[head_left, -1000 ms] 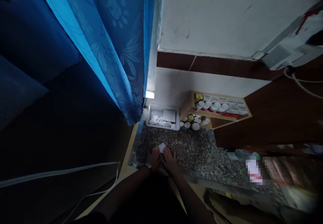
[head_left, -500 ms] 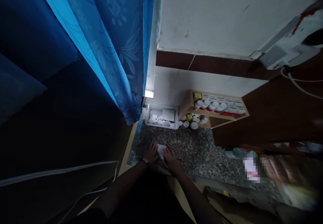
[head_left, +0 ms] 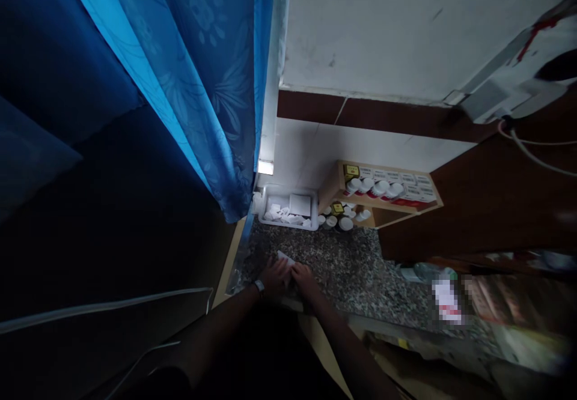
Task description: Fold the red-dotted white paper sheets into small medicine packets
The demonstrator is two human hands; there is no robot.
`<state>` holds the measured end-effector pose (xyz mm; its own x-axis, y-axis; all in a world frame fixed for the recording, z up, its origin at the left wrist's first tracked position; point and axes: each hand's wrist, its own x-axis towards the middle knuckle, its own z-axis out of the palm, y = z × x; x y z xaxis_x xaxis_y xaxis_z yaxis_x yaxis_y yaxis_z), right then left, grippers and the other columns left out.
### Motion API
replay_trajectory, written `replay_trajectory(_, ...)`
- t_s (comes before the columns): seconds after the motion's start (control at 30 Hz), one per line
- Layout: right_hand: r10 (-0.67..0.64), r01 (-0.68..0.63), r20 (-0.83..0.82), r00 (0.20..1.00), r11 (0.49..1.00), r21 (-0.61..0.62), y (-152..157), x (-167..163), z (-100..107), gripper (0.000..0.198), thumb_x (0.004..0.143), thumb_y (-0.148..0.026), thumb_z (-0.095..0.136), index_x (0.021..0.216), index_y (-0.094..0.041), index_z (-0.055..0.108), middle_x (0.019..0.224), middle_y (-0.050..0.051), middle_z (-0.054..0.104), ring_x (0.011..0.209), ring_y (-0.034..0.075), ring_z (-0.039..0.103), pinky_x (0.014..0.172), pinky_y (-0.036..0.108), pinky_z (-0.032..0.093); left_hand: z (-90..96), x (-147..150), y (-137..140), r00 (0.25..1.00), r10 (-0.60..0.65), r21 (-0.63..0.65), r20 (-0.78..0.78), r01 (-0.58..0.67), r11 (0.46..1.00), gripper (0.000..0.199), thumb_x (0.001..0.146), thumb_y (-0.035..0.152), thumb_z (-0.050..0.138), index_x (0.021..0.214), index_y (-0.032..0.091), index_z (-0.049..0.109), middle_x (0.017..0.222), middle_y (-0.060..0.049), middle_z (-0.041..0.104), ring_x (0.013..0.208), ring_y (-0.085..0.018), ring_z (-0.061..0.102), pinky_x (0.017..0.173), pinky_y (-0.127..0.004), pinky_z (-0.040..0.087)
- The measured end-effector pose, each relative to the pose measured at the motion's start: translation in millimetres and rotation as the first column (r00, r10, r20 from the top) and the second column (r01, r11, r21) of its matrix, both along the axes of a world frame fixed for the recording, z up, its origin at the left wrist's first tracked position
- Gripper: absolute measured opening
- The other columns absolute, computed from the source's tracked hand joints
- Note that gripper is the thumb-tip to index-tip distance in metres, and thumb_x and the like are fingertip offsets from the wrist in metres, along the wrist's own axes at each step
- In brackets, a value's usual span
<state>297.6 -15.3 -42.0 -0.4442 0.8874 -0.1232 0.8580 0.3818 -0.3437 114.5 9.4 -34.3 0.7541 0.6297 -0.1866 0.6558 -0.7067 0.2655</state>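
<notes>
A small piece of white paper (head_left: 283, 257) lies on the speckled stone counter near its front edge, between my hands. My left hand (head_left: 273, 276), with a band on the wrist, is closed over its left and lower part, fingers pressed on it. At the paper's right side, my right hand (head_left: 303, 278) has its fingers bent in and gripping the edge. Both hands hide much of the paper. Just beyond them stands a white plastic tray (head_left: 262, 214) holding white paper pieces (head_left: 283, 214) and a flat white stack (head_left: 300, 205).
A wooden shelf (head_left: 408, 215) carries boxes and white-capped bottles (head_left: 380, 188). More bottles (head_left: 345, 224) stand beside the tray. Blue curtain (head_left: 211, 87) hangs at left. To the right on the counter (head_left: 360, 274) lie a clear plastic bottle (head_left: 426, 272) and a blurred-out item (head_left: 448, 301).
My left hand has slid right and over the paper, covering more of it. The right hand's fingers have drawn in at the paper's edge. The paper now shows as a smaller strip.
</notes>
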Motion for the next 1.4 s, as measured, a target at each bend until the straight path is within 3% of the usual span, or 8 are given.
replay_trajectory(0.13,0.001,-0.001,0.010,1.000,1.000,-0.017,1,0,5,0.036,0.081,-0.014,0.047,0.115,-0.021,0.054,0.112,0.008,0.056,0.107,0.020,0.045,0.091,0.032,0.031,-9.5,7,-2,0.986,-0.140,0.114,0.094,0.130,0.985,0.024,0.088,0.021,0.039,0.101,0.016,0.059,0.100,-0.011,0.060,0.093,-0.020,0.052,0.086,-0.041,0.034)
replay_trajectory(0.23,0.002,-0.001,0.018,1.000,0.998,-0.055,3,-1,11,0.037,0.079,-0.013,0.046,0.115,-0.019,0.054,0.110,0.009,0.057,0.103,0.020,0.046,0.088,0.031,0.032,-12.1,10,2,0.964,-0.243,0.129,0.103,0.230,0.965,0.019,0.086,0.017,0.043,0.079,0.015,0.061,0.081,-0.008,0.060,0.079,-0.018,0.052,0.073,-0.034,0.038)
replay_trajectory(0.37,-0.011,0.011,0.006,1.000,0.997,-0.082,4,-3,14,0.040,0.076,-0.012,0.046,0.114,-0.018,0.054,0.109,0.009,0.057,0.102,0.021,0.046,0.087,0.031,0.032,-9.2,11,5,0.954,-0.281,0.033,0.101,0.279,0.960,0.020,0.084,0.016,0.044,0.072,0.016,0.060,0.073,-0.007,0.059,0.073,-0.017,0.051,0.066,-0.030,0.037)
replay_trajectory(0.47,-0.027,0.024,-0.022,0.999,0.996,-0.091,2,-1,13,0.041,0.073,-0.011,0.047,0.112,-0.018,0.056,0.114,0.009,0.055,0.106,0.022,0.045,0.090,0.033,0.030,-5.9,10,1,0.986,-0.149,-0.074,0.078,0.155,0.985,0.019,0.085,0.019,0.043,0.079,0.016,0.061,0.076,-0.009,0.060,0.074,-0.018,0.052,0.066,-0.029,0.038)
replay_trajectory(0.57,-0.020,0.015,-0.068,0.997,0.997,-0.069,-2,2,9,0.041,0.072,-0.012,0.050,0.111,-0.019,0.056,0.119,0.009,0.053,0.110,0.022,0.043,0.092,0.035,0.029,-5.7,10,-4,0.991,0.118,-0.192,0.068,-0.103,0.976,0.022,0.087,0.021,0.039,0.084,0.015,0.060,0.080,-0.009,0.060,0.075,-0.018,0.053,0.067,-0.028,0.039)
replay_trajectory(0.7,-0.075,0.070,-0.101,0.992,0.997,-0.044,-1,2,2,0.024,0.080,-0.016,0.045,0.096,-0.021,0.062,0.108,0.006,0.058,0.103,0.019,0.047,0.089,0.032,0.031,-10.4,13,-6,0.872,0.473,-0.308,0.123,-0.420,0.854,0.023,0.087,0.018,0.036,0.083,0.016,0.059,0.083,-0.007,0.059,0.081,-0.016,0.053,0.072,-0.026,0.039)
replay_trajectory(0.8,-0.124,0.119,-0.080,0.989,0.991,-0.061,4,-1,0,0.019,0.083,-0.019,0.045,0.086,-0.020,0.063,0.097,0.005,0.061,0.094,0.017,0.050,0.084,0.029,0.033,-12.9,18,-2,0.775,0.624,-0.378,0.103,-0.549,0.745,0.018,0.085,0.017,0.040,0.081,0.015,0.058,0.081,-0.006,0.060,0.079,-0.015,0.053,0.070,-0.025,0.038)
replay_trajectory(1.4,-0.214,0.210,-0.032,0.976,0.972,-0.107,15,-10,6,0.013,0.079,-0.028,0.051,0.083,-0.019,0.060,0.095,0.004,0.056,0.091,0.017,0.047,0.079,0.027,0.032,10.0,27,7,0.638,0.769,-0.492,0.048,-0.654,0.574,0.013,0.083,0.015,0.044,0.084,0.015,0.057,0.082,-0.003,0.062,0.075,-0.013,0.054,0.066,-0.022,0.038)
